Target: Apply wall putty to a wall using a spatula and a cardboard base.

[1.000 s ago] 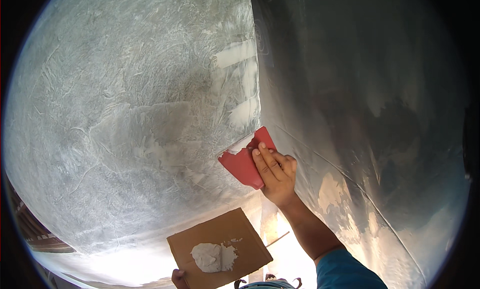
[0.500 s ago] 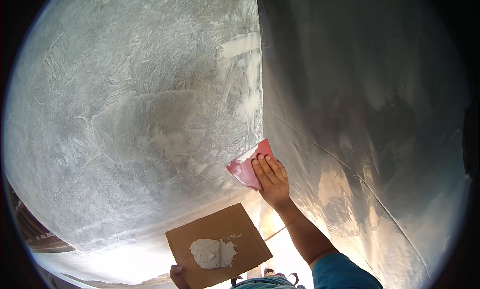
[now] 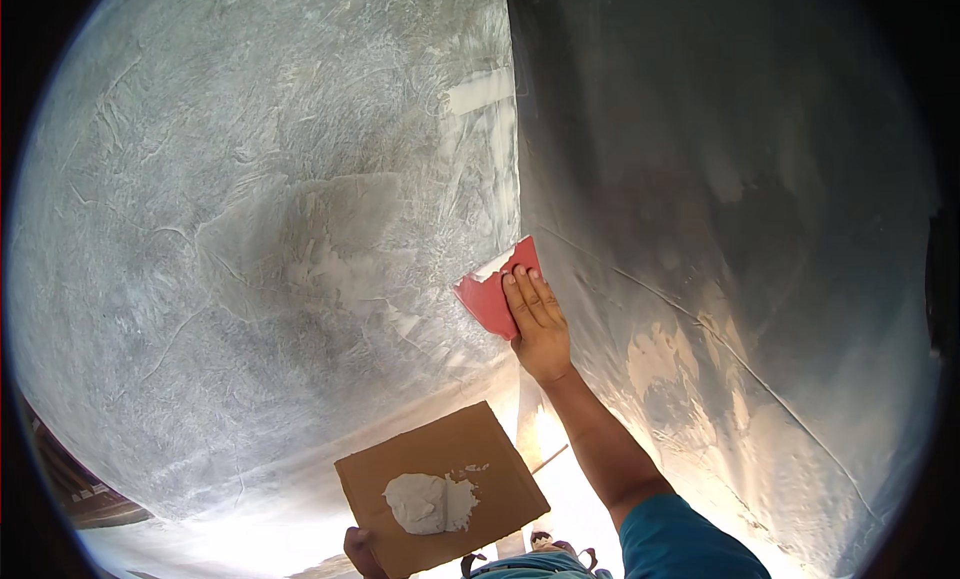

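Observation:
My right hand presses a red flat putty scraper against the grey plastered wall, close to the vertical corner edge. White paste lies along the scraper's upper edge. Fingers lie flat over its face; the thumb is hidden behind it. Low in the view, my left hand grips the lower left corner of a brown cardboard sheet. A mound of white putty sits on that sheet, with a thinner smear at its right side.
Right of the corner edge runs a darker wall with a long diagonal ridge and pale patches. A whitish strip marks the left wall high by the corner. Bright light comes from below; dark slatted objects show at far left.
My right hand and the red scraper have moved up along the corner. The cardboard sheet has barely shifted, and my left hand still holds it.

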{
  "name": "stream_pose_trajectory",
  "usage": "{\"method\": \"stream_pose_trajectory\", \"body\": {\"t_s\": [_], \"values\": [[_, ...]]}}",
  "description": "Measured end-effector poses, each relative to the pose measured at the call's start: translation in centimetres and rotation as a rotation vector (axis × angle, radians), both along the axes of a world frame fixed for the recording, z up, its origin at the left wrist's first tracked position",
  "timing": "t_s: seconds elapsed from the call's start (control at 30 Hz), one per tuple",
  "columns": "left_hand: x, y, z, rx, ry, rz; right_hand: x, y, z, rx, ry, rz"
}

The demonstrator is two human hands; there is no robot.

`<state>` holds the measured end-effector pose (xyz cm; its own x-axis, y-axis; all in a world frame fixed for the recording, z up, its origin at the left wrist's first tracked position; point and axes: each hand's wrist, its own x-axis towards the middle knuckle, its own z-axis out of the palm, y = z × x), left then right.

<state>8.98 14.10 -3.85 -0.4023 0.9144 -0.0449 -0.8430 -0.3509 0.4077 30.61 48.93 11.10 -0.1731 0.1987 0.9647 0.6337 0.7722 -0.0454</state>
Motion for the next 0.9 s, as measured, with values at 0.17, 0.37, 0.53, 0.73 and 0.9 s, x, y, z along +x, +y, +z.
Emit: {"method": "stream_pose_trajectory", "body": {"t_s": [0.17,0.37,0.53,0.73,0.9], "values": [[-0.8,-0.9,-0.3,0.032,-0.039,-0.026,1.8,-2.9,-2.5,-0.141,0.032,0.046],[-1.4,-0.1,-1.5,0.048,-0.032,-0.178,1.6,-2.7,10.6,-0.018,0.179,-0.018],[2.0,1.2,3.2,0.052,-0.046,-0.208,-0.3,-1.3,10.5,0.06,0.052,-0.038],[3.1,2.1,3.1,0.049,-0.064,-0.154,2.2,-2.0,-4.0,-0.03,-0.123,-0.018],[2.6,2.9,1.2,0.129,-0.161,-0.181,5.6,-4.5,-5.6,-0.3,0.011,0.145]]}}
